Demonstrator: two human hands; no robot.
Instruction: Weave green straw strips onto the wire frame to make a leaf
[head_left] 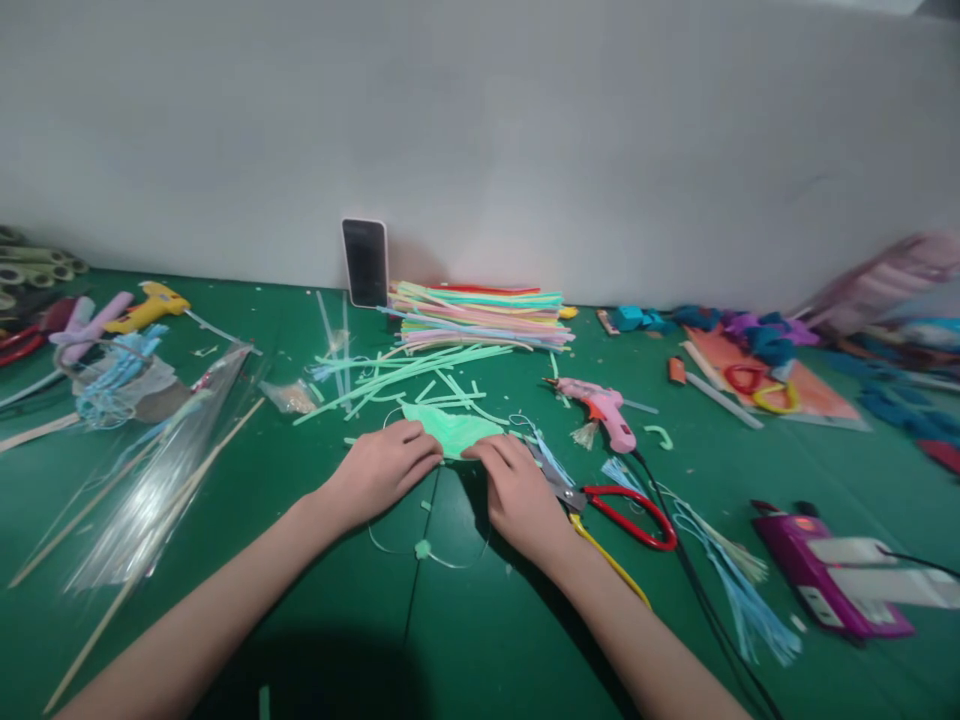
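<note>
A light green fan-shaped piece (454, 432), with fine lines across its surface, is pinched at its lower edge between both hands. My left hand (391, 466) grips the left corner with fingers bent. Its right corner is in my right hand (523, 492), thumb hidden under the fingers. Below it on the table a thin pale loop curves between my wrists, carrying a small green blob (422, 549). Red-handled scissors (630, 515) lie partly under my right hand. Loose light green fuzzy stems (405, 375) are scattered just beyond the piece.
A bundle of multicoloured fuzzy stems (480, 318) and a phone (366, 262) stand by the wall. To the right are a pink glue gun (600, 408) with a black cord, blue tassels (739, 590) and a purple power strip (825, 575). Plastic sleeves (142, 520) and sticks lie left.
</note>
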